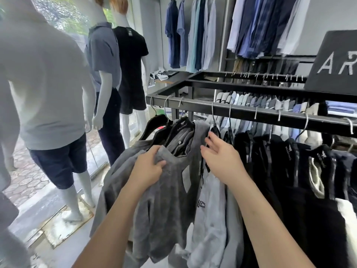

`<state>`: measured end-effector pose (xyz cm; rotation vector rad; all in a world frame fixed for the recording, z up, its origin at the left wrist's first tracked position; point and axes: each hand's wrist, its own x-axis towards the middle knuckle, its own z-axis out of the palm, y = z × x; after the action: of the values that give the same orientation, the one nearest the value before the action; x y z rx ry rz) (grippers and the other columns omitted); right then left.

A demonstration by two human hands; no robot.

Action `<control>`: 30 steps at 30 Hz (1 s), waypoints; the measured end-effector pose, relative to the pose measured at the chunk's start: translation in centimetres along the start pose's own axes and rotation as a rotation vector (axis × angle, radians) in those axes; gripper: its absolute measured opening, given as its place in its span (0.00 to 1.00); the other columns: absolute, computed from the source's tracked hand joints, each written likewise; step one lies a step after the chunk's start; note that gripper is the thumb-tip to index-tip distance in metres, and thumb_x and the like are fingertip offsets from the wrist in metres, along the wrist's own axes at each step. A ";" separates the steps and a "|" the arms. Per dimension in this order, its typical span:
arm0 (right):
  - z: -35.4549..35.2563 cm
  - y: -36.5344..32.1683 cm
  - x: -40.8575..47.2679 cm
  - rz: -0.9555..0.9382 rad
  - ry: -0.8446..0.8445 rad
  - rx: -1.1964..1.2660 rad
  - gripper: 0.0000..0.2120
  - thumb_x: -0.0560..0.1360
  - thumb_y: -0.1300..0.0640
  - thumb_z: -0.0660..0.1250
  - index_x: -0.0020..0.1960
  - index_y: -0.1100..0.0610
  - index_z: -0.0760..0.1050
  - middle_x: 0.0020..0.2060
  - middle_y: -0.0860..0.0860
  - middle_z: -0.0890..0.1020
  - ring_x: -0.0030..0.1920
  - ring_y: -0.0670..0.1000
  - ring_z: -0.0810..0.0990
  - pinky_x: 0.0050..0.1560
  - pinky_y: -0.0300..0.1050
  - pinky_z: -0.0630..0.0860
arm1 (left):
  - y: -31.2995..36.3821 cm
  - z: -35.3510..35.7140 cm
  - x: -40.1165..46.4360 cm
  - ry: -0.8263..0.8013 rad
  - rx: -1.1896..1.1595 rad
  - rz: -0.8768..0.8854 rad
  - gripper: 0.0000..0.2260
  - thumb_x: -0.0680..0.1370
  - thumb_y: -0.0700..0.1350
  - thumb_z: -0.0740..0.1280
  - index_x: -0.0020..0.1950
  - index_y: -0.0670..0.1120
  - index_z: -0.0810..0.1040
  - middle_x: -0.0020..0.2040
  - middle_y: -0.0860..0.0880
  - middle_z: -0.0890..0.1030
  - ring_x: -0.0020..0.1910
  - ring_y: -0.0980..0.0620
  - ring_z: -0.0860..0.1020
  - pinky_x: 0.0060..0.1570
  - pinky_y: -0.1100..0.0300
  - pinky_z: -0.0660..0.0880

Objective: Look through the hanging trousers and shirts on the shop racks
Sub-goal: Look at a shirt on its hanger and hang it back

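Observation:
A grey shirt hangs on a black hanger at the left end of the black metal rack rail. My left hand grips the grey cloth near the collar. My right hand reaches between garments, its fingers at the black hanger of the neighbouring light grey shirt. Dark shirts fill the rail to the right.
Three dressed mannequins stand on the left by the shop window. Blue and white shirts hang on the back wall. A black brand sign sits on the rack top. Folded and hung clothes fill the rack's far side.

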<state>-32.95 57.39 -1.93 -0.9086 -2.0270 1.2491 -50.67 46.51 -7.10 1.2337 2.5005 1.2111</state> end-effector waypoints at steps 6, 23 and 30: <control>0.1 0.5 0.1 -0.018 -0.030 0.011 0.31 0.79 0.57 0.61 0.79 0.45 0.56 0.73 0.41 0.70 0.66 0.38 0.74 0.68 0.47 0.73 | 2.5 0.4 0.6 0.098 0.037 0.013 0.11 0.77 0.41 0.66 0.57 0.52 0.74 0.45 0.51 0.81 0.37 0.62 0.73 0.34 0.68 0.68; 1.7 1.4 0.7 -0.068 -0.026 -0.037 0.35 0.79 0.59 0.61 0.81 0.51 0.49 0.70 0.53 0.73 0.68 0.48 0.74 0.69 0.47 0.71 | 4.8 1.9 3.3 0.082 0.099 -0.081 0.06 0.74 0.41 0.66 0.50 0.48 0.76 0.45 0.49 0.81 0.45 0.49 0.78 0.35 0.61 0.70; 1.3 1.6 0.5 -0.103 -0.038 -0.158 0.35 0.79 0.60 0.60 0.81 0.54 0.47 0.65 0.55 0.76 0.63 0.53 0.76 0.63 0.45 0.72 | 1.1 7.3 -3.0 0.102 0.045 -0.175 0.10 0.73 0.40 0.67 0.53 0.46 0.77 0.46 0.51 0.81 0.46 0.49 0.78 0.40 0.61 0.69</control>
<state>-33.83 57.65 -3.87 -0.8458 -2.1986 1.0707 -44.98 49.25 -12.01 0.9594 2.6564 1.2105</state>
